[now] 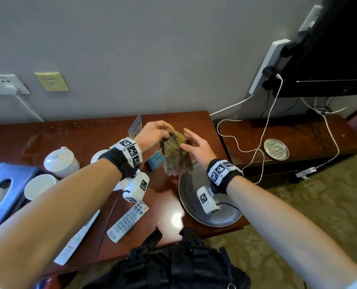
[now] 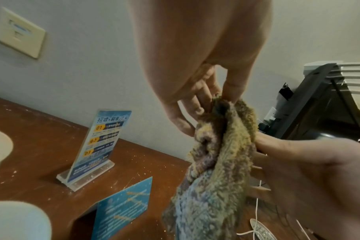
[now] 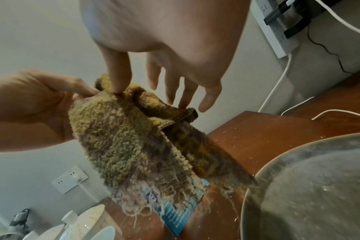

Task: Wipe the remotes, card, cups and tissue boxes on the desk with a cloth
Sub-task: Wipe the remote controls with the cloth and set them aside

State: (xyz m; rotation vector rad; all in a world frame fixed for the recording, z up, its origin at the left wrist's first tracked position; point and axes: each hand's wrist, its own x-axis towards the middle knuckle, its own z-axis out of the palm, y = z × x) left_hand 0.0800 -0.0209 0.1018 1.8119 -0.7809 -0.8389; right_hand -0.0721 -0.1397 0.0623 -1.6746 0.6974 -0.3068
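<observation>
Hanging lengthwise from the left hand (image 1: pixel 155 132), which pinches its top, the cloth (image 1: pixel 176 152) points its frayed end down above the desk (image 1: pixel 69 132) toward the far right corner. The right hand (image 1: pixel 196 146), fingers spread, touches its side. Only the left-wrist view shows the upright card (image 2: pixel 102 142) and its print.

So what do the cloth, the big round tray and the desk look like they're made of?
Cloth: looped terry fabric, olive-yellow, with a frayed, stringy bottom edge. Tray: likely metal, judging by its dull grey, brushed-looking sheen. Desk: reddish-brown wood or veneer, glossy enough to mirror a light spot.
</observation>
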